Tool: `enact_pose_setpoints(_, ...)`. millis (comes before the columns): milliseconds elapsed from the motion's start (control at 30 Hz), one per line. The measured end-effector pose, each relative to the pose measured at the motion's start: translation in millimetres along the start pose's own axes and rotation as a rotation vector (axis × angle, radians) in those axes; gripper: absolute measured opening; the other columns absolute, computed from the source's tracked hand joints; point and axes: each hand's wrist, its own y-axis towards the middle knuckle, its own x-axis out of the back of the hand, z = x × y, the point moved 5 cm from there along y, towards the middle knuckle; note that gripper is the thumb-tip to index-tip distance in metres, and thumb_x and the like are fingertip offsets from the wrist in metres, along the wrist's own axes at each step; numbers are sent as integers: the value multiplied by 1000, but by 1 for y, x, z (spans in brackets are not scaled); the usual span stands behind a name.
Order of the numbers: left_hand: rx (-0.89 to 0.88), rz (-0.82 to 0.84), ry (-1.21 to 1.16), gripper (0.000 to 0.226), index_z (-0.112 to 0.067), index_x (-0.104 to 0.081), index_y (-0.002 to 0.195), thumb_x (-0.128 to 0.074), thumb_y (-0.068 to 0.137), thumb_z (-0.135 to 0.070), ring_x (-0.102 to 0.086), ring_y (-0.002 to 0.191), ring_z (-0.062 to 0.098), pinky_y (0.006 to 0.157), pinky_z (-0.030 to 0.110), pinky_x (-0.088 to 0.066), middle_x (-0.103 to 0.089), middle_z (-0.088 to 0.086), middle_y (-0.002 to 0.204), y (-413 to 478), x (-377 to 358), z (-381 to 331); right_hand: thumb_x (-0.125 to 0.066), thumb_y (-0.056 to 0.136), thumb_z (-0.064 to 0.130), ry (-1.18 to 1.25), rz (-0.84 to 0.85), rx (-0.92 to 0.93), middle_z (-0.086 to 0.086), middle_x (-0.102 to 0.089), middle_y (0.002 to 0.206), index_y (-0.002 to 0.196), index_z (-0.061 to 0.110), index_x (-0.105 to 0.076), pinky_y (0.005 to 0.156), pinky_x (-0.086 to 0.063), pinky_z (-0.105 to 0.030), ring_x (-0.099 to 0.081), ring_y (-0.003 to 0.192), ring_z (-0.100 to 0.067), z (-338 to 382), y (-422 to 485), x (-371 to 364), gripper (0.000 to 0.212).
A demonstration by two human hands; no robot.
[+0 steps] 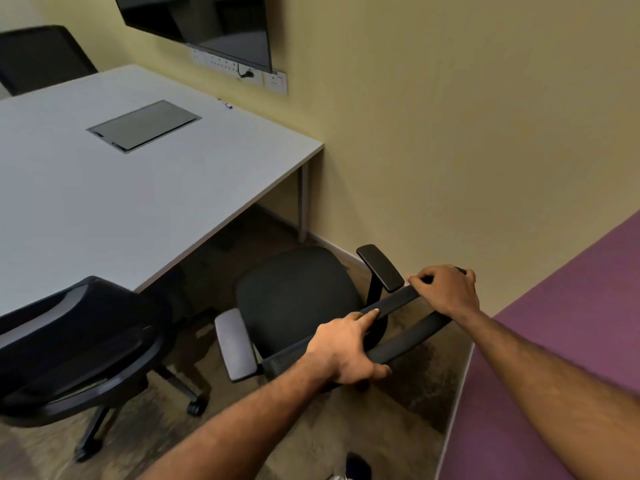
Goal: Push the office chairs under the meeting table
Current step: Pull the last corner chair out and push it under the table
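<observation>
Left hand (341,348) and right hand (446,289) clenched, arms extended.

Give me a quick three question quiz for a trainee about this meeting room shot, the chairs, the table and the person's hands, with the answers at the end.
1. True or false: both hands grip the top of the backrest of the chair by the wall.
2. Multiple choice: the seat of that chair is A) fully under the meeting table, B) out on the floor clear of the table edge, C) tipped on its side.
3. Fill in: the small pen-like item lies on the table near the ____ below the wall screen.

Key:
1. True: left hand and right hand are both closed on it.
2. B.
3. Socket strip.
</observation>
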Motion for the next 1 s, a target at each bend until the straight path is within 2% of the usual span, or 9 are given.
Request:
enact_pose_setpoints(67, 10, -34, 10, 113, -40, -18, 155, -64, 59, -79, -53, 127, 20, 102, 38, -46, -45, -8, 150, 8, 8, 7, -48, 84, 65, 271, -136, 93, 14, -64, 64, 64, 29, -68, 86, -44, -46, -58, 64, -11, 0, 3, 10, 47)
enact_pose_setpoints(133, 34, -68, 14, 112, -41, -22, 153, -63, 57, -81, -53, 126, 18, 101, 36, -45, -48, -10, 147, 15, 14, 16, -51, 86, 62, 444, -198, 207, 8, -69, 70, 73, 19, -73, 79, -49, -47, -63, 67, -17, -5, 6, 16, 50)
enact_pose_setpoints(233, 129, -93, 17, 115, -41, -32, 149, -58, 50, -93, -54, 123, 16, 99, 36, -45, -52, -11, 142, 20, 26, 37, -50, 87, 62, 200, -134, 382, 6, -75, 99, 94, 21, -76, 102, -36, -51, -67, 97, -18, 1, 7, 7, 49)
enact_pose_setpoints(300, 203, -102, 38, 122, -40, -36, 147, -50, 43, -103, -56, 121, 16, 97, 36, -46, -55, -11, 139, 21, 36, 53, -47, 89, 59, 89, -152, 387, 8, -74, 106, 99, 24, -75, 109, -30, -59, -65, 105, -16, 9, 11, -1, 46)
enact_pose_setpoints(400, 262, -173, 110, 127, -38, -41, 146, -38, 41, -110, -57, 122, 17, 96, 40, -48, -57, -11, 138, 16, 54, 78, -43, 88, 56, 62, -141, 338, 11, -73, 104, 97, 28, -73, 112, -26, -64, -64, 104, -15, 28, 21, -11, 43)
enact_pose_setpoints(533, 234, -275, 266, 124, -34, -44, 146, -24, 51, -110, -58, 121, 19, 97, 43, -47, -59, -7, 138, 9, 73, 106, -41, 87, 59, 21, -119, 314, 10, -72, 102, 97, 28, -72, 113, -23, -62, -63, 103, -16, 45, 34, -23, 45)
enact_pose_setpoints(700, 261, -365, 362, 112, -31, -54, 137, -23, 60, -107, -60, 114, 17, 99, 42, -41, -66, -7, 127, 2, 92, 138, -39, 89, 62, -23, -82, 315, 9, -72, 105, 102, 27, -72, 109, -26, -63, -63, 104, -15, 70, 53, -34, 49)
enact_pose_setpoints(833, 296, -394, 352, 104, -33, -58, 129, -22, 63, -105, -61, 105, 15, 93, 39, -41, -68, -10, 119, 13, 100, 140, -37, 90, 63, -23, -56, 335, 8, -72, 103, 103, 27, -71, 109, -26, -65, -62, 104, -16, 75, 75, -35, 51)
enact_pose_setpoints(1000, 356, -440, 331, 101, -34, -58, 128, -21, 65, -104, -60, 104, 13, 93, 40, -42, -67, -12, 117, 25, 99, 136, -33, 91, 64, -11, -35, 391, 9, -71, 105, 103, 28, -72, 112, -21, -66, -61, 107, -15, 73, 110, -38, 54)
